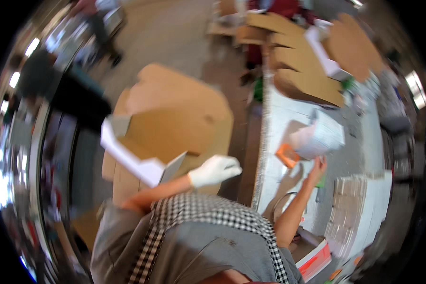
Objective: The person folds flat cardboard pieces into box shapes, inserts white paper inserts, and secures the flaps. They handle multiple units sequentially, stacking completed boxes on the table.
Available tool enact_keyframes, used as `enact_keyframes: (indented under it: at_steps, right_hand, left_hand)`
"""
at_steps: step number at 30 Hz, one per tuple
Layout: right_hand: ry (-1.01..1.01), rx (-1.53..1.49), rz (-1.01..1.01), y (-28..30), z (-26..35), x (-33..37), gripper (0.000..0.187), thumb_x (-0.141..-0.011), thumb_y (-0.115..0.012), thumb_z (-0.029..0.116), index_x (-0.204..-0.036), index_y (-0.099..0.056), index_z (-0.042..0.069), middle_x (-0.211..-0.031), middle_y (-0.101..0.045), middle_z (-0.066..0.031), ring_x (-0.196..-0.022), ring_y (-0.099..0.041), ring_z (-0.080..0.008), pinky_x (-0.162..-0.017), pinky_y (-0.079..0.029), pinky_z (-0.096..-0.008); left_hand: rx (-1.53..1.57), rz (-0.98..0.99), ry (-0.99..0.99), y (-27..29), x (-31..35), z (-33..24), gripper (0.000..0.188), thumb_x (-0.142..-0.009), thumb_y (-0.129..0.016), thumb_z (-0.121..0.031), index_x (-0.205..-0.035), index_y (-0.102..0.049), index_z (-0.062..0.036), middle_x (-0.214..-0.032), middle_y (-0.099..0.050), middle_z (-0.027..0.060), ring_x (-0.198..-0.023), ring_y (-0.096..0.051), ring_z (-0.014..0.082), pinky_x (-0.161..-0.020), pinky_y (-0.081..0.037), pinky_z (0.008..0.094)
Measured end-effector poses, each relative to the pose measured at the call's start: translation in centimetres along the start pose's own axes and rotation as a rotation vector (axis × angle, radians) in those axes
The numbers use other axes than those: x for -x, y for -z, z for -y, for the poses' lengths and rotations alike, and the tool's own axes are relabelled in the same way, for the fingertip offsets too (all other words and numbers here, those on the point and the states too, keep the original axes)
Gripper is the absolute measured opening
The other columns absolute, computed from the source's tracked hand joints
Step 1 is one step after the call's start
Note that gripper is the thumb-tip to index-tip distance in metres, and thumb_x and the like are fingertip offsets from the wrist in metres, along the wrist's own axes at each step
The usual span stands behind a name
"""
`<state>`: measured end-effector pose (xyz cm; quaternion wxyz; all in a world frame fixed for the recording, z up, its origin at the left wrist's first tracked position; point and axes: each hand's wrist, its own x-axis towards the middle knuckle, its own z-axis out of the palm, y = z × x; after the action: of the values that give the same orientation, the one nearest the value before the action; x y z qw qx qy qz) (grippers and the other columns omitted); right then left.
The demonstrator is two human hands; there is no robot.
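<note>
My left hand (215,171), in a white glove, is beside the near right edge of an open cardboard box (175,130) with brown insides and a white outer wall. Its fingers are curled in, with nothing visible in them. Over the white table, my bare right hand (318,168) has its fingers at the lower edge of a pale blue-white wrapped bundle (321,135) and grips it there. The bundle is tilted and blurred, so its exact kind is unclear. An orange piece (287,155) shows just left of the bundle.
Unfolded brown box blanks (307,71) lie at the table's far end. Stacked pale trays or cartons (348,203) stand on the right, near a red-and-white open box (315,260). A person in dark clothes (75,90) is at the left; others are farther back.
</note>
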<state>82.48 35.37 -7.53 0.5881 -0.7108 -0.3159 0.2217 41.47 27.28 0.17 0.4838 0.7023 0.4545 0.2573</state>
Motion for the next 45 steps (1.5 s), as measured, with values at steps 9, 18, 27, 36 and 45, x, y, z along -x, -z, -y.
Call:
enact_keyframes:
  at_steps: [9,18,27,36,45]
  right_hand:
    - [0.482,0.259,-0.155,-1.4,9.4,7.8,0.046,-0.098,-0.058,0.018,-0.139,-0.05,-0.002,-0.134,-0.057,-0.0178,-0.115,-0.058,-0.0293,-0.098,-0.046,-0.0389]
    - [0.291,0.104,0.227,-5.9,8.6,8.8,0.041,-0.101,-0.055,0.016,-0.138,-0.052,-0.001,-0.139,-0.053,-0.0149,-0.129,-0.049,-0.0262,-0.106,-0.04,-0.0379]
    - [0.302,0.144,0.152,-3.4,5.5,7.2,0.041,-0.096,-0.061,0.012,-0.136,-0.055,0.001,-0.135,-0.058,-0.0098,-0.121,-0.053,-0.0228,-0.105,-0.041,-0.0354]
    - [0.135,0.212,-0.189,0.4,0.8,1.8,0.07,-0.089,-0.068,0.021,-0.15,-0.037,0.007,-0.144,-0.049,-0.017,-0.127,-0.049,-0.0293,-0.106,-0.039,-0.0418]
    - [0.056,-0.045,0.049,0.0,-0.8,1.2,0.078,-0.086,-0.074,0.029,-0.151,-0.036,0.007,-0.142,-0.05,-0.0168,-0.128,-0.048,-0.0262,-0.108,-0.037,-0.0394]
  left_hand:
    - [-1.099,-0.246,0.518,16.4,6.7,3.5,0.072,-0.073,-0.07,-0.062,-0.115,-0.06,-0.0041,-0.084,-0.068,0.0137,-0.087,-0.065,0.033,-0.084,-0.045,0.0457]
    - [-0.866,-0.089,0.223,15.2,12.2,5.7,0.049,-0.06,-0.077,-0.055,-0.07,-0.067,-0.0083,-0.064,-0.06,0.0109,-0.068,-0.058,0.03,-0.075,-0.044,0.0403]
    - [-0.718,-0.606,-0.239,6.5,15.5,11.7,0.017,-0.07,-0.079,-0.022,-0.07,-0.066,-0.0116,-0.064,-0.055,0.0053,-0.069,-0.055,0.0277,-0.083,-0.043,0.0459]
    - [-0.549,-0.235,0.305,5.6,14.9,10.1,0.036,-0.077,-0.078,-0.037,-0.096,-0.07,-0.0081,-0.088,-0.071,0.0135,-0.085,-0.067,0.0311,-0.083,-0.05,0.0444]
    - [-0.597,0.025,0.414,7.9,12.4,4.7,0.054,-0.089,-0.058,-0.057,-0.103,-0.067,-0.0055,-0.087,-0.07,0.0166,-0.086,-0.068,0.0351,-0.078,-0.052,0.0463]
